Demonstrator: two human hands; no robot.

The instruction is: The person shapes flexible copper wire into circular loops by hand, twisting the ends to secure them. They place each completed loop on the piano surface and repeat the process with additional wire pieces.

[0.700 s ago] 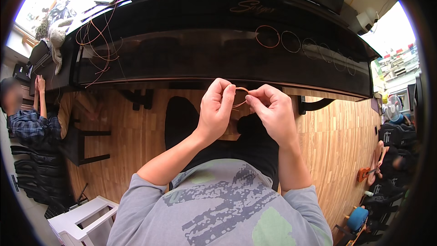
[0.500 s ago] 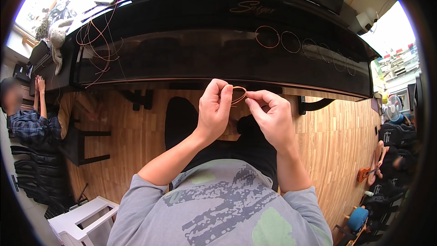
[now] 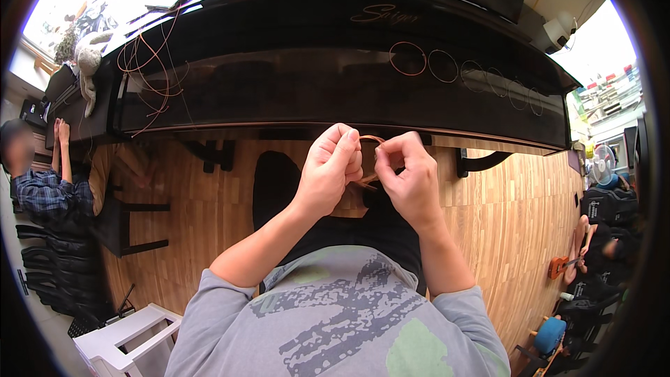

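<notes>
My left hand [image 3: 328,167] is closed on a small coil of thin copper-coloured string [image 3: 370,138] at the middle of the view. My right hand [image 3: 408,174] pinches at the coil's right side, its fingers curled and partly hiding it. Both hands are above my lap, below the front edge of a glossy black piano [image 3: 279,84]. On the piano's surface, several thin coiled rings [image 3: 407,42] lie in a row to the right, and a loose tangle of copper and silver strings [image 3: 149,56] lies at the left.
Another person [image 3: 52,188] at the left has both hands on a dark surface beside a plush toy [image 3: 89,59]. A white wooden piece of furniture [image 3: 115,335] stands at lower left. At the right are a small guitar [image 3: 557,267], a fan [image 3: 601,164] and black bags [image 3: 607,202].
My right hand has shifted left, closer to my left hand, with its fingers more curled over the coil. My left hand has moved slightly down and left.
</notes>
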